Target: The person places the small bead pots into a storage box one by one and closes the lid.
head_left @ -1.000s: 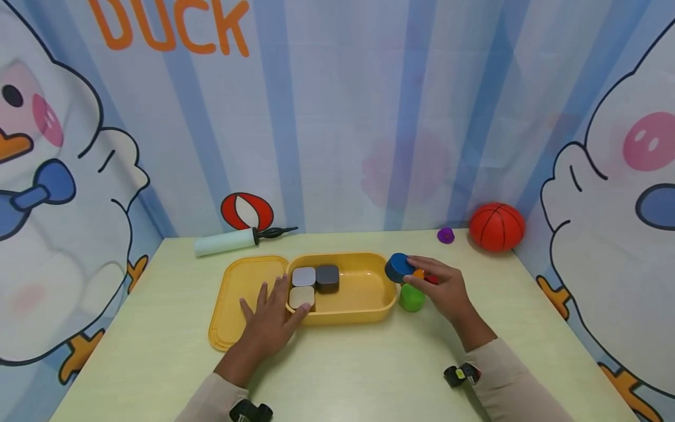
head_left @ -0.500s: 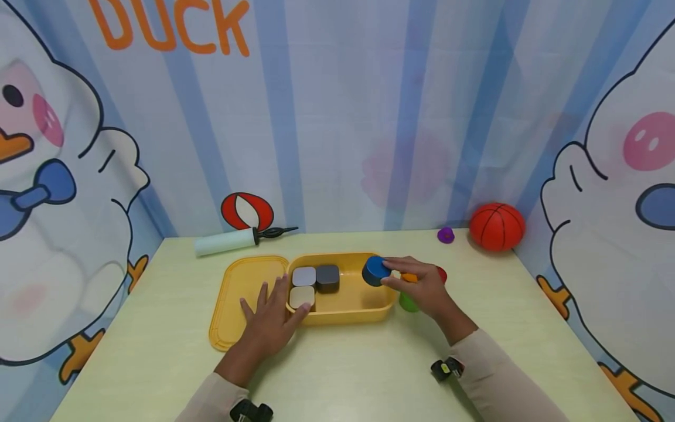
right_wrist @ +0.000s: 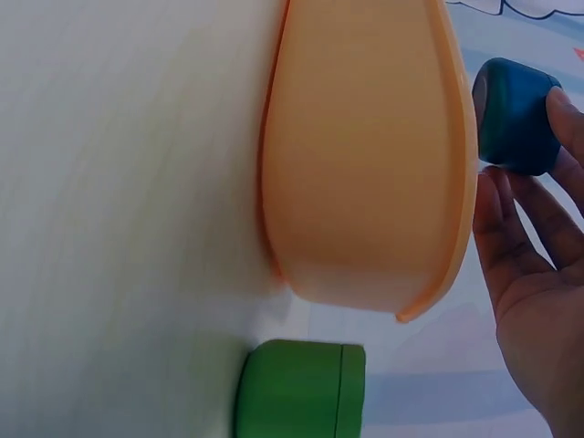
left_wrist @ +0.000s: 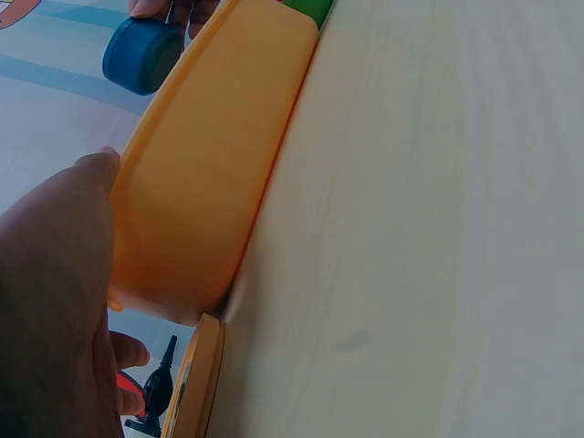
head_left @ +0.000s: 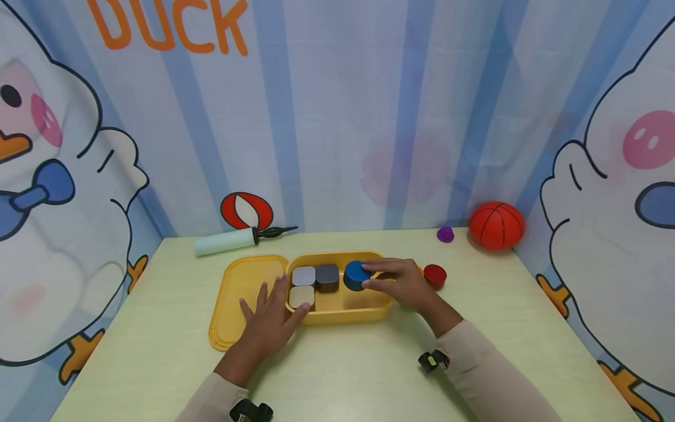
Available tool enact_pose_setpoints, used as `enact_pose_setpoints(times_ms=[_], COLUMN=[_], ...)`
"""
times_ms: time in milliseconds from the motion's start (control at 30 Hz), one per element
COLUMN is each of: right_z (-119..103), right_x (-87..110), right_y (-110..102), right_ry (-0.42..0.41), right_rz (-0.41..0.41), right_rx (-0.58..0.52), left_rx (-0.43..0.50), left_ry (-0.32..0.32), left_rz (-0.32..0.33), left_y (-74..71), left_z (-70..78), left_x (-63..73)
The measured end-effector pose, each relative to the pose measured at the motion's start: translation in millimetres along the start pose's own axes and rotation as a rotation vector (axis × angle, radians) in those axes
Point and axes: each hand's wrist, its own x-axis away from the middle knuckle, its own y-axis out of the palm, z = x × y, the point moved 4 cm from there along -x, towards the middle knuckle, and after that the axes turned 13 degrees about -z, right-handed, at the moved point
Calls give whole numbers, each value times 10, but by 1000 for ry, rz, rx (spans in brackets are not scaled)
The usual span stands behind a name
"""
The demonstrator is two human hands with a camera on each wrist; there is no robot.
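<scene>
From where I stood, I could read the word DUCK [head_left: 160, 43] in big orange letters — it was printed on the striped backdrop [head_left: 337, 105], high above and beyond the left hand. The left hand [head_left: 269, 319] lay with its fingers spread over the near end of the yellow lid [head_left: 232, 305], and its thumb rested at the near rim of the yellow box [head_left: 345, 317]. The right hand [head_left: 406, 281] came in from its own side, the wrist bent slightly and the forearm slanted inward. Its thumb and fingers pinched the blue block [head_left: 357, 275], which was held over the box, higher than the rim, as both wrist views showed.

Between the two hands, inside the box, were a light grey block [head_left: 303, 276], a dark grey block [head_left: 327, 278] and a beige block [head_left: 302, 297]; the beige one was closest to the left thumb. A red block [head_left: 435, 276] stood just to the right of the right hand, and below this hand, near the box's end, was a green block [right_wrist: 297, 392]. Farther beyond the left hand lay a pale pump [head_left: 227, 242] with a black nozzle — and beyond the right hand, a purple object [head_left: 445, 234] and a red ball [head_left: 497, 226].
</scene>
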Motion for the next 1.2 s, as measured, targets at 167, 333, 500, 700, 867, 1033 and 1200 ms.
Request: enact_pose_setpoints(times_ms=[167,333,500,700,867,1033,1200], right_z=[-58,-64,-45,12,33,51,61], right_x=[-78,-150,-228,-303,-345,-360,-364], right_y=[84,165,249,343,411,466,486], right_ry=[1,11,51,111,135,175,190], right_rz=[-35,-46,-81,-152,-203,-239,-256], right_rx=[26,64,71,125,178,207,205], left_rx=[-4,-10,-10,2,-9,-14,-19], left_ry=[-5,-10,-16,-16,-17,-23,-25], left_rz=[-3,-5,-13,-17,-13,-15,-13], left_y=[1,4,8,-2,-10,-8,-10], left_z=[6,8,16,30,29,23,20], left_x=[1,-1,1,7,4,-5,-9])
